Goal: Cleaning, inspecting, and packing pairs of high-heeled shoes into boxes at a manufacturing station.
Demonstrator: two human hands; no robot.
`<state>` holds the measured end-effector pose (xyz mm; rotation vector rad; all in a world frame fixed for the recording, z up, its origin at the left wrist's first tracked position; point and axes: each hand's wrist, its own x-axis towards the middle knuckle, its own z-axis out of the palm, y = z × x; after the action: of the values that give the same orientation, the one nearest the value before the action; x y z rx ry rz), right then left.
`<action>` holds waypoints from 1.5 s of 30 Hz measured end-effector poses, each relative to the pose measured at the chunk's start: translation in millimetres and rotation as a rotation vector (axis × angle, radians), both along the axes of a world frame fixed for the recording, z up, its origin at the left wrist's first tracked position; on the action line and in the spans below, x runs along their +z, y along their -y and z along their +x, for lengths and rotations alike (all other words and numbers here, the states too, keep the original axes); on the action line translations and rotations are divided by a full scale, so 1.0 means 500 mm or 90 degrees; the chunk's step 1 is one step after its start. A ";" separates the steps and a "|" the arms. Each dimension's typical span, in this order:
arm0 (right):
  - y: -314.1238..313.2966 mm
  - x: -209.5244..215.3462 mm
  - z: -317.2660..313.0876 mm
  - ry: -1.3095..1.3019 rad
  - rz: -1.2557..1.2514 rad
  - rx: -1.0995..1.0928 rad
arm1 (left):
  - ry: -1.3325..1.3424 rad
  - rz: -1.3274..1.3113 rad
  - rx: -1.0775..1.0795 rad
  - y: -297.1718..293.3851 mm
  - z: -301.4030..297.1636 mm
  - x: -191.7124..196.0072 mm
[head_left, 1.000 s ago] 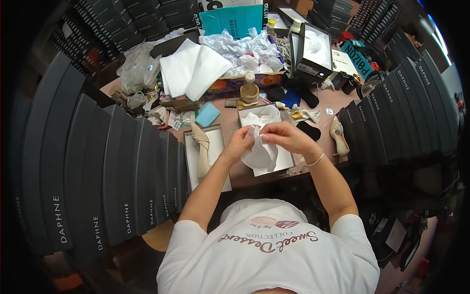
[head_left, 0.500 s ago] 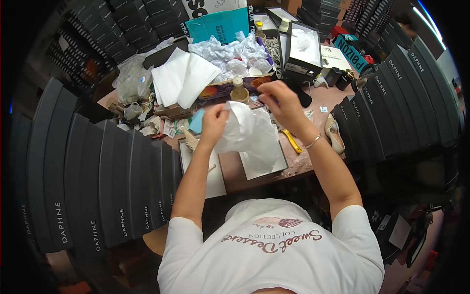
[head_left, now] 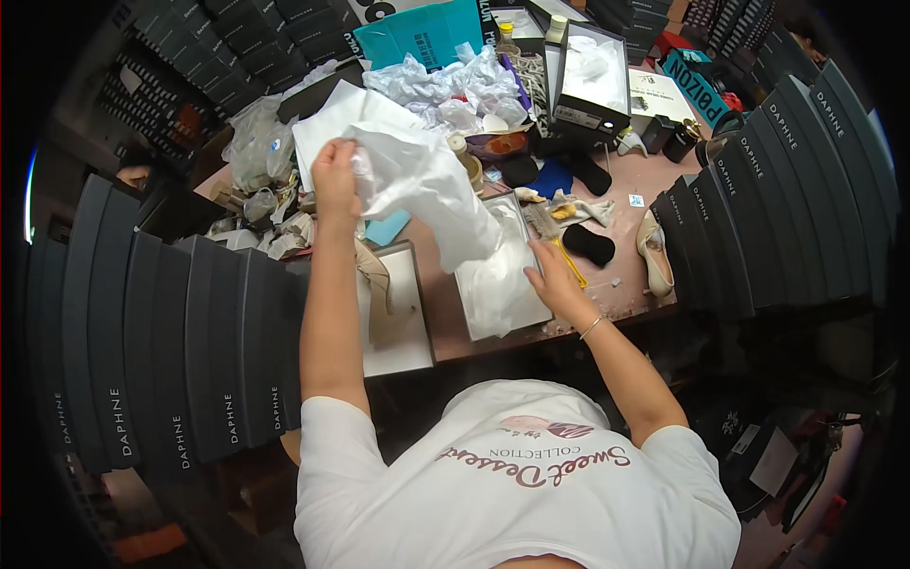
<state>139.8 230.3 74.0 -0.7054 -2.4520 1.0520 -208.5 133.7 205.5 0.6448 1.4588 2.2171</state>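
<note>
My left hand (head_left: 336, 188) is raised over the left side of the table, closed on a sheet of white tissue paper (head_left: 412, 171). The sheet hangs down to the right, into a shoebox (head_left: 517, 195) lined with more white paper. Beside that box's right edge is my right hand (head_left: 563, 289), its thumb and fingers apart; whether the fingertips touch the box is unclear. A beige shoe (head_left: 373, 277) lies at the left in a white-lined box part (head_left: 398, 346). Another beige pump (head_left: 653, 254) stands at the right. Near my right fingers lies a brush with a yellow handle (head_left: 574, 269).
Tall stacks of dark shoeboxes (head_left: 156, 351) (head_left: 787, 190) flank the table. Crumpled tissue (head_left: 445, 90) fills a container at the back, next to an open black box (head_left: 592, 81). Black pads (head_left: 589, 246) and cloths (head_left: 588, 211) lie right of the middle.
My left hand has moved left and away from me, stretching the tissue sheet out. My right hand has come down from above the table's back to the shoebox's right edge, its fingers now apart.
</note>
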 end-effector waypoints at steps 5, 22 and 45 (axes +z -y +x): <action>0.008 0.202 -0.065 -0.365 -0.435 -0.103 | -0.367 -0.168 0.000 -0.004 0.166 0.040; -0.278 0.076 0.329 0.562 0.020 -0.262 | -0.099 -0.319 -0.099 -0.034 0.393 -0.262; 0.166 0.075 0.295 -0.470 -1.084 -0.129 | -0.294 -0.283 -0.147 0.059 0.487 -0.158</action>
<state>287.5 147.1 111.3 -0.6720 -0.4463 2.5341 35.2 104.4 126.4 1.1446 1.9024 1.5530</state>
